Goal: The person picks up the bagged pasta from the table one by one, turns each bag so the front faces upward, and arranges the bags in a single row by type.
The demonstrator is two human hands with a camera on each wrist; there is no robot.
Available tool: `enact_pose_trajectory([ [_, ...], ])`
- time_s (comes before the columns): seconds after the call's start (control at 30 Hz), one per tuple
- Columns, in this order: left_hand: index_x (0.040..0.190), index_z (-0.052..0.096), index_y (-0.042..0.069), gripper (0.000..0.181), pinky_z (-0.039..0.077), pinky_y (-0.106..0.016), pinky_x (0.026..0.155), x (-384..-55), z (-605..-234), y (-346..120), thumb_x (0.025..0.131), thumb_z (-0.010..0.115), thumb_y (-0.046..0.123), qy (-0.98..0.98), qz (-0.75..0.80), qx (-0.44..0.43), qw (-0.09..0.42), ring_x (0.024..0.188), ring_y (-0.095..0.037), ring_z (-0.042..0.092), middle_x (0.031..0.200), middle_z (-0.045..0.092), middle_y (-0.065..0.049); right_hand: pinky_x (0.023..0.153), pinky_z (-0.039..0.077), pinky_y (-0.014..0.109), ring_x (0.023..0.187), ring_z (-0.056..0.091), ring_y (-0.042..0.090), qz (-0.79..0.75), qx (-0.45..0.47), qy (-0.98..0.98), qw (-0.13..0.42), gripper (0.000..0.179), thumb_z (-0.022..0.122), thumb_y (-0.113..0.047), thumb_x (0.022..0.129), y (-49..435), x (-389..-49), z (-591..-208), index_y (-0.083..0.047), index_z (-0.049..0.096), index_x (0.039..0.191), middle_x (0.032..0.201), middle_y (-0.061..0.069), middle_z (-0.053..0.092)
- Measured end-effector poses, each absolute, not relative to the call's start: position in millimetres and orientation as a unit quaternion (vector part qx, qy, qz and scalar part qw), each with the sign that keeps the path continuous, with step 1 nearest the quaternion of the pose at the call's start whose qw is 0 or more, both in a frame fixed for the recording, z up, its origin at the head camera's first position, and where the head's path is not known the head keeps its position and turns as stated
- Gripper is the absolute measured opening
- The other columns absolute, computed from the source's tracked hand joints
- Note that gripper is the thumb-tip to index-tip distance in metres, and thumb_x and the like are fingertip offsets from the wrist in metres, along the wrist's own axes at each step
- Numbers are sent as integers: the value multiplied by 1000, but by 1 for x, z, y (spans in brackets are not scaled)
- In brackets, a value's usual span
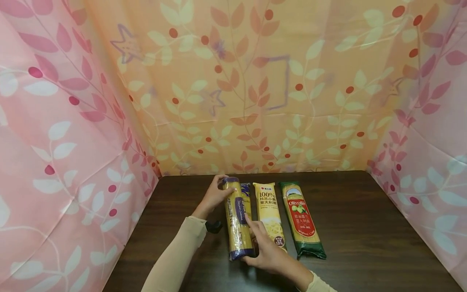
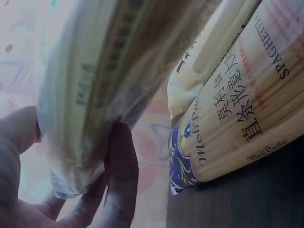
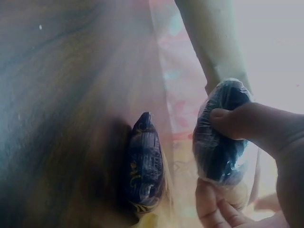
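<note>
Both hands hold a spaghetti packet (image 1: 234,219) with purple ends and a purple label, raised above the table. My left hand (image 1: 216,194) grips its far end; in the left wrist view thumb and fingers lie on either side of the clear wrapper (image 2: 85,123). At the near end my right hand (image 1: 265,248) holds the packet, its thumb pressed on the dark end (image 3: 227,137) in the right wrist view. Partly hidden under the held packet lies a second spaghetti packet (image 2: 232,99) with a blue patterned end.
Right of the hands lie a cream pasta packet (image 1: 267,207) and a green-ended pasta packet (image 1: 302,219) with a red label, side by side on the dark wooden table (image 1: 365,227). Orange floral curtain (image 1: 240,101) stands behind the table, with pink curtains at both sides.
</note>
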State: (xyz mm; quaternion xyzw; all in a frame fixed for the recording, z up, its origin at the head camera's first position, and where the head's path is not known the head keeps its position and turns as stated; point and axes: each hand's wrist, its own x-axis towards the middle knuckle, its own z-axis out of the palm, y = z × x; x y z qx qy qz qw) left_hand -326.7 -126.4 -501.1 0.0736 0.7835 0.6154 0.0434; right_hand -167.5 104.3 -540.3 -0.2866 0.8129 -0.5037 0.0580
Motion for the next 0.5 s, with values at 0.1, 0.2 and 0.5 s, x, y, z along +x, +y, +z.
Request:
enact_pose_trajectory([
  [0.1,155,45,9,66,60,-43,84,-327,-503,-129,99,79,19,764,638,74,53,117,-39,62,157,43,-26,90,58,30,112,59,24,-536,-253,802,77,127,95,-14,84,103,-169,-539,-11,5,174,155,23,38],
  [0.2,159,42,10,71,59,-42,84,-328,-506,-133,100,79,18,751,652,78,61,115,-38,64,158,43,-26,88,57,29,111,61,23,-552,-227,796,100,130,96,-16,82,101,-170,-538,-7,4,173,152,24,45],
  [0.5,157,49,14,61,57,-47,91,-329,-511,-148,103,76,26,760,639,83,85,114,-32,67,158,50,-21,85,59,29,109,64,21,-544,-238,796,118,130,98,-11,79,93,-174,-536,-1,8,172,141,20,53],
])
